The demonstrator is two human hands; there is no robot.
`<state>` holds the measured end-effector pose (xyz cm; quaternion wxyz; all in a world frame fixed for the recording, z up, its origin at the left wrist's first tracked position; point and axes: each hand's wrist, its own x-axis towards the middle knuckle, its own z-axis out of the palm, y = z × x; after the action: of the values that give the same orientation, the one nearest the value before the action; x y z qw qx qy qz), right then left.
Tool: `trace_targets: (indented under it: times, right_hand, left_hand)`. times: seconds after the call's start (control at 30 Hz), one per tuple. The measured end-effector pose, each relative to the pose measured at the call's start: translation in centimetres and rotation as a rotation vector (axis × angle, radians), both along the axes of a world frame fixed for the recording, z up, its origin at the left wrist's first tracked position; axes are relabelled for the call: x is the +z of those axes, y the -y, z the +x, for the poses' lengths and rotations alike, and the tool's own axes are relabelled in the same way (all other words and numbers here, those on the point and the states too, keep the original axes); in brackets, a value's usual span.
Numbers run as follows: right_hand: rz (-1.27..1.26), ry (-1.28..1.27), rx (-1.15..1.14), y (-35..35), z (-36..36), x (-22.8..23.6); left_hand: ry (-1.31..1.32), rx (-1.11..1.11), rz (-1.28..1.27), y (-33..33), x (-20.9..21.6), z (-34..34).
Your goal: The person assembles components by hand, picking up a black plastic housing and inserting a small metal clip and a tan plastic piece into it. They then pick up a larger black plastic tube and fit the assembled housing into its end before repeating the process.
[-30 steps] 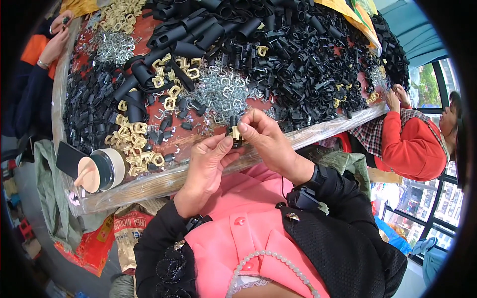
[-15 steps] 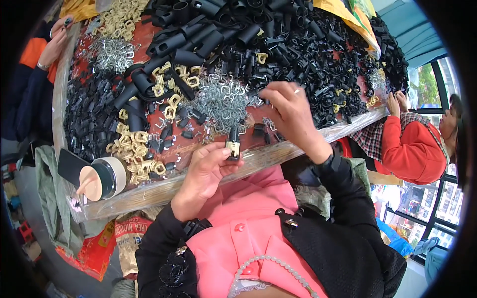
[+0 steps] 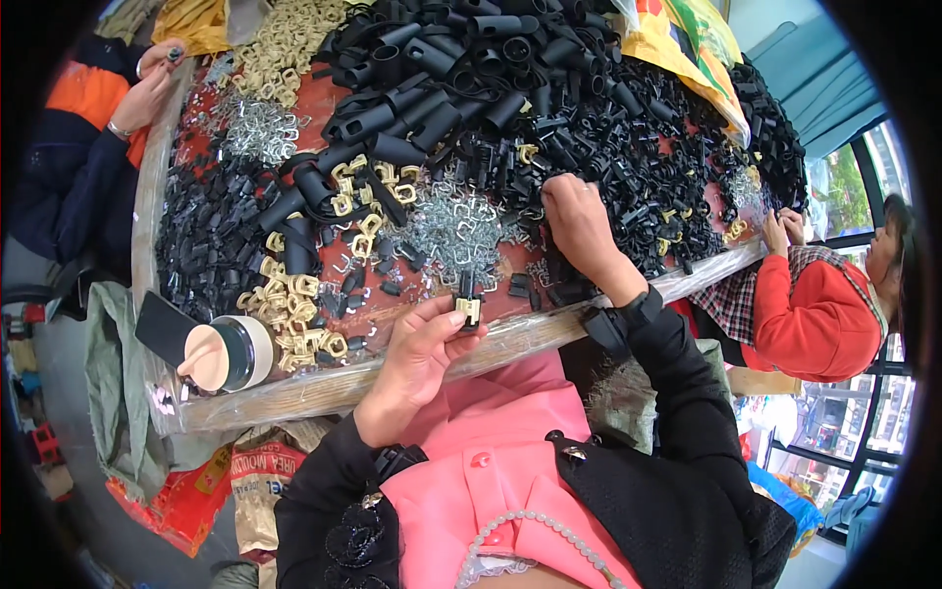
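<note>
A workshop: co-workers [image 3: 819, 304] flank a table [image 3: 530, 339] heaped with black parts [image 3: 628, 147].

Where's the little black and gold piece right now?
In the head view, the black-and-gold piece is near the middle, held in the left hand, by the table's wooden edge, below the silvery clips.

Lidded jar [image 3: 230, 355], set at the near left corner of the desk [image 3: 324, 395]; dark flat slab [image 3: 168, 328], placed just beside it. Grey-green sack [image 3: 120, 383], red bag [image 3: 177, 506] and tan sack [image 3: 257, 499], seen at near left. Yellow bag [image 3: 692, 64], laid at far right. Teal curtain [image 3: 816, 83], hung at right beside a window [image 3: 846, 191].
</note>
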<state>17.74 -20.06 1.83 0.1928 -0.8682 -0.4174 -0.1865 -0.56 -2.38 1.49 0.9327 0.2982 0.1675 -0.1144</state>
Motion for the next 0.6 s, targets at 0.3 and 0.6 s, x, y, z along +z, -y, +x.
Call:
trace_targets:
  times: [0.3, 0.6]
  right_hand:
    - [0.491, -1.263, 0.319, -1.7, -6.8, 5.0]
    - [0.327, -0.72, 0.291, -3.1, -8.7, 5.5]
  left_hand:
    - [0.056, 0.04, -0.003, -0.4, 1.4, 0.8]
    - [0.06, -0.042, -0.022, 0.2, 1.5, 0.6]
